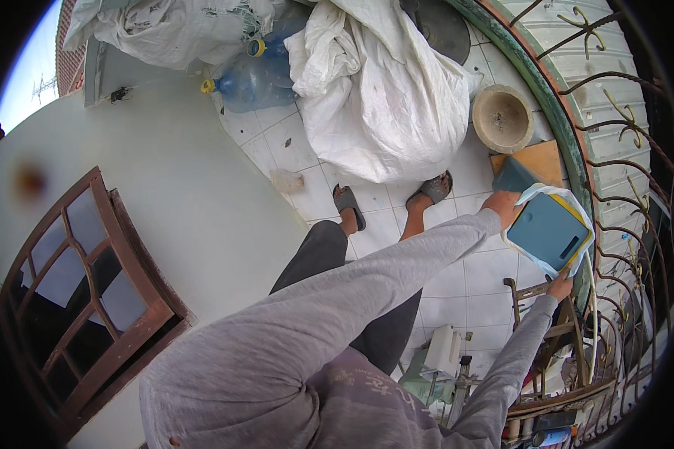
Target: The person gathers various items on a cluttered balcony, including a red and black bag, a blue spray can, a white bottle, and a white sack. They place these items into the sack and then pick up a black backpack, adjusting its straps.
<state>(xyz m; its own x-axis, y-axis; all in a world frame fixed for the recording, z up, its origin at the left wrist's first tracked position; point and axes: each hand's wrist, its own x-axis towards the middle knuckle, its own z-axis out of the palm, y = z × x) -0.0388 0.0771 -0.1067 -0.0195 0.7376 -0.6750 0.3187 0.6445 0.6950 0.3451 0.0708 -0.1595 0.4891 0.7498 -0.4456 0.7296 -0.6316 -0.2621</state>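
To the right, beside the railing, my two hands are on a blue-grey plastic bin [547, 230] with a yellow rim and a dark slot in its flat face. A thin white plastic bag [586, 217] wraps around its edge. My left hand [504, 208] grips the upper left edge, fingers partly hidden by the bag. At the lower edge, my right hand [560, 286] holds the rim and bag. Another blue-grey plastic part [514, 176] shows just beyond my left hand; I cannot tell whether it belongs to the bin.
A large white sack [382, 97] stands ahead of my feet, with blue water jugs [254, 86] to its left. Near the railing [569, 112] are a round stone bowl [502, 118] and a brown board [539, 161]. A wooden chair [569, 337] stands at lower right.
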